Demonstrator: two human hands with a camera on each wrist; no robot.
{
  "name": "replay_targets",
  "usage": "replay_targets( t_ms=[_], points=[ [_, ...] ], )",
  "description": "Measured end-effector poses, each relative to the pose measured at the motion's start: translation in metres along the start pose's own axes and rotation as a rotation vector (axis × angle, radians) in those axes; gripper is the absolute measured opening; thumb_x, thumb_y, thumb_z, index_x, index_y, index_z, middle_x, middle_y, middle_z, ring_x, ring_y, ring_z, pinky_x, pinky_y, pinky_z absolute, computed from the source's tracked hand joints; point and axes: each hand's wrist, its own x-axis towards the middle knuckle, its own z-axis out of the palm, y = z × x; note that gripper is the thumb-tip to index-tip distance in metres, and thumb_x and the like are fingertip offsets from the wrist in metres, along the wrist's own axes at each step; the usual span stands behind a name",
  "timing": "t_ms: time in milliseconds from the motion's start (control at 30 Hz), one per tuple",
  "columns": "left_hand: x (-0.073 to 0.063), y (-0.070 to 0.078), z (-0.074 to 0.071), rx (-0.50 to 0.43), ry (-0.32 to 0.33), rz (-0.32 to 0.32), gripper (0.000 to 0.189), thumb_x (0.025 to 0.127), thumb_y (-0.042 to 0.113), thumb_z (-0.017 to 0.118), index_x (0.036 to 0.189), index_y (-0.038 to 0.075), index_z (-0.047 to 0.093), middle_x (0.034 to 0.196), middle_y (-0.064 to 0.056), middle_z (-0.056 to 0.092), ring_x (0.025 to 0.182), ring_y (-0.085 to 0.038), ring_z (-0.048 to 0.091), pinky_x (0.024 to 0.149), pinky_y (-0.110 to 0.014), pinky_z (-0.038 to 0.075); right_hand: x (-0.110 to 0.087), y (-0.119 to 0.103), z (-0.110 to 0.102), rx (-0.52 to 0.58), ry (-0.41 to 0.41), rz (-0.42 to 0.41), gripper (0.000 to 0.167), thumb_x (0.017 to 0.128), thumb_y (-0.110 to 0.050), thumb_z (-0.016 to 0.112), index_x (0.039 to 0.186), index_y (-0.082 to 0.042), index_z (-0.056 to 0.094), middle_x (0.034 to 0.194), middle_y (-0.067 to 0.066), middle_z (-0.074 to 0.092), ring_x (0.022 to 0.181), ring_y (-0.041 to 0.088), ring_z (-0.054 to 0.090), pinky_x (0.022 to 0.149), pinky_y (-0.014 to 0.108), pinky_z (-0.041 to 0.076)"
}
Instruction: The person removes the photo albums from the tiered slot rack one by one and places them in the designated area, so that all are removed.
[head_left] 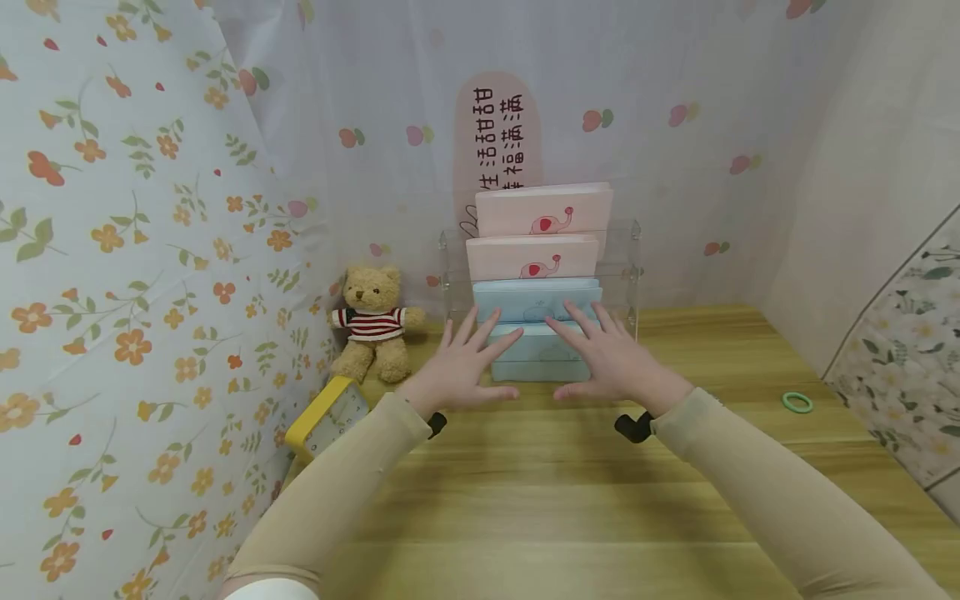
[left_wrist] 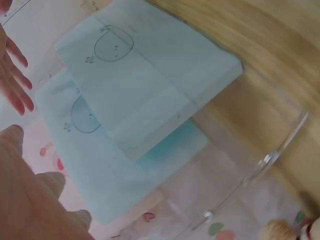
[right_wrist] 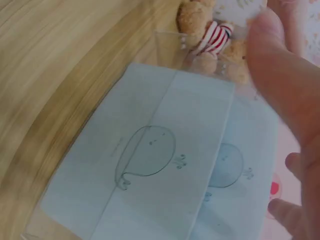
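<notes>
My left hand (head_left: 461,367) and right hand (head_left: 611,362) hover with fingers spread, holding nothing, at either side of a clear stepped rack (head_left: 636,258). Between them is the front pale blue pack (head_left: 542,350), lowest in the rack. In the right wrist view this blue pack (right_wrist: 150,150) shows a line-drawn whale. Behind it stands a second blue pack (head_left: 536,292), partly covered by the fingers in the head view. Two pink packs with a red elephant rise at the back, a nearer one (head_left: 491,260) and a taller one (head_left: 498,217).
Left of the rack a teddy bear (head_left: 372,325) in a striped shirt sits against the floral curtain (head_left: 150,275). A yellow-framed object (head_left: 321,412) lies near my left forearm. On the wooden table (head_left: 540,508), a green ring (head_left: 798,410) lies far right.
</notes>
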Motion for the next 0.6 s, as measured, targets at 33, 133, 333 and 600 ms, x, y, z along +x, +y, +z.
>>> replay_targets(
  t_ms=[33,133,333,600],
  points=[
    [0.0,-0.001,0.003,-0.019,0.017,-0.005,0.098,0.101,0.084,0.051,0.177,0.045,0.003,0.188,-0.011,-0.004,0.172,-0.048,-0.011,0.131,-0.084,0.008,0.001,0.001,0.002,0.011,0.036,0.003,0.113,0.088,-0.071,0.082,0.175,-0.019,0.032,0.182,0.024,0.025,0.161,0.067,0.023,0.125,0.084,0.029],
    [0.003,-0.004,0.015,-0.067,0.09,-0.031,0.096,0.103,0.077,0.056,0.178,0.042,0.008,0.188,-0.014,-0.002,0.172,-0.049,-0.011,0.132,-0.083,0.008,0.005,0.009,0.008,0.049,0.169,0.017,0.09,0.095,-0.055,0.084,0.165,-0.01,0.05,0.169,0.025,0.048,0.155,0.059,0.042,0.125,0.074,0.04],
    [0.008,-0.013,0.041,-0.23,0.296,-0.191,0.088,0.106,0.063,0.064,0.178,0.033,0.022,0.187,-0.017,0.002,0.172,-0.05,-0.003,0.135,-0.078,0.01,0.009,0.026,0.023,0.097,0.371,0.064,0.055,0.1,-0.035,0.084,0.141,-0.002,0.068,0.138,0.023,0.067,0.131,0.048,0.061,0.115,0.063,0.054],
    [0.011,-0.03,0.082,-0.618,0.523,-0.411,0.09,0.11,0.043,0.067,0.179,0.032,0.011,0.187,-0.015,0.007,0.171,-0.045,0.017,0.132,-0.073,0.028,0.013,0.041,0.039,0.181,0.39,0.137,0.05,0.099,-0.029,0.085,0.136,0.0,0.067,0.135,0.024,0.065,0.125,0.045,0.062,0.11,0.062,0.056]
  ],
)
